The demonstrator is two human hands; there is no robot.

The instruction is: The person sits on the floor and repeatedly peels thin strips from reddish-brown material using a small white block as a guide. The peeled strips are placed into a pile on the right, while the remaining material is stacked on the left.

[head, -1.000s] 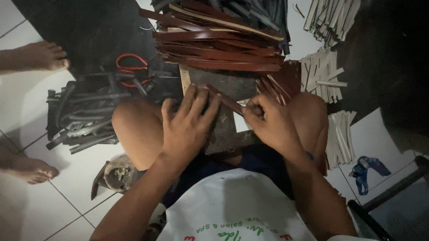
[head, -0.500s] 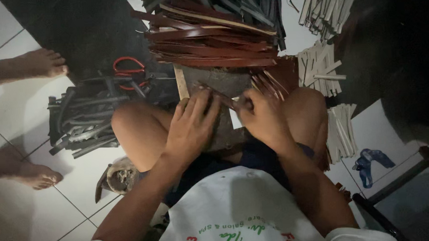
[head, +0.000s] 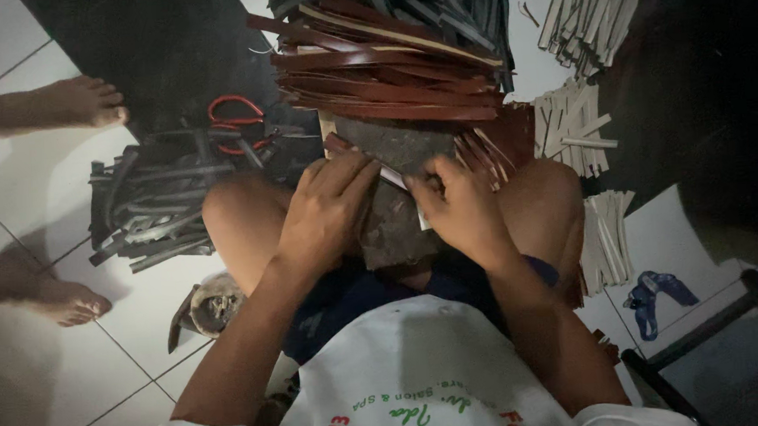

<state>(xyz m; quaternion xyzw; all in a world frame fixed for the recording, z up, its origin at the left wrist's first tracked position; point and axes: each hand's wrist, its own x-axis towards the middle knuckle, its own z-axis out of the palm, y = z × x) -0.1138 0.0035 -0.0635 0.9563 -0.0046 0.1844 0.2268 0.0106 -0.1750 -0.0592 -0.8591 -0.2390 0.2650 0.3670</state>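
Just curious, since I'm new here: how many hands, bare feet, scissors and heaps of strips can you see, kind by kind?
Hands: 2, left hand and right hand
Bare feet of someone nearby: 2, upper foot and lower foot
Red-handled scissors: 1
Heaps of strips: 3, reddish-brown pile, dark pile, pale strips
Total: 8

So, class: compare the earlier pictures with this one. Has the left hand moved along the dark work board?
No. The left hand still presses the reddish strip at the same spot on the dark board, just below the brown strip pile.
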